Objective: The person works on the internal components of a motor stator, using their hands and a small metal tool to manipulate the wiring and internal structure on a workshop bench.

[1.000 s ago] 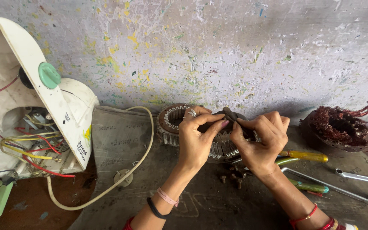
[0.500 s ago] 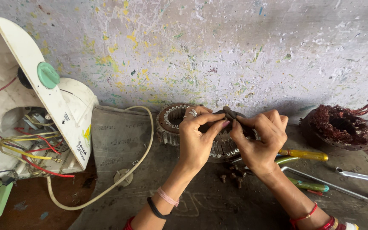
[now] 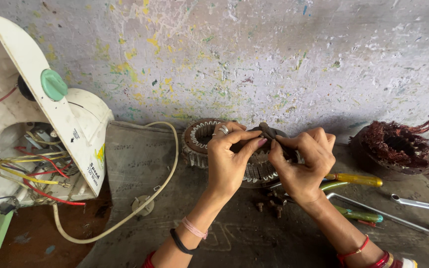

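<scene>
dark and small, a part (image 3: 265,131) is pinched between the fingertips of both hands, held just above the ringed motor stator (image 3: 209,144) that lies flat on the surface (image 3: 234,233). the left hand (image 3: 229,159) is closed on the part from the left, thumb and forefinger pressed together around it, a ring worn on one finger. the right hand (image 3: 304,161) is closed on the same part from the right, its fingertips meeting those of the left hand, so that neither hand is nearer; the part sits between them, its long axis seemingly running left to right, though its exact shape cannot be told. directly beneath the hands the stator is partly hidden, its light toothed rim showing at the left and below. a few loose bolts (image 3: 271,204) are scattered just below the right wrist. to the right, a yellow-handled screwdriver (image 3: 356,179), a green-handled screwdriver (image 3: 361,215) and two spanners (image 3: 398,221) are laid on the surface. further right a copper-wound coil (image 3: 398,144) is set against the paint-flecked wall (image 3: 274,54). well to the left, an opened white appliance housing (image 3: 50,114) with coloured wires (image 3: 31,171) is seen, a cream cable (image 3: 125,218) curving out from it
</scene>
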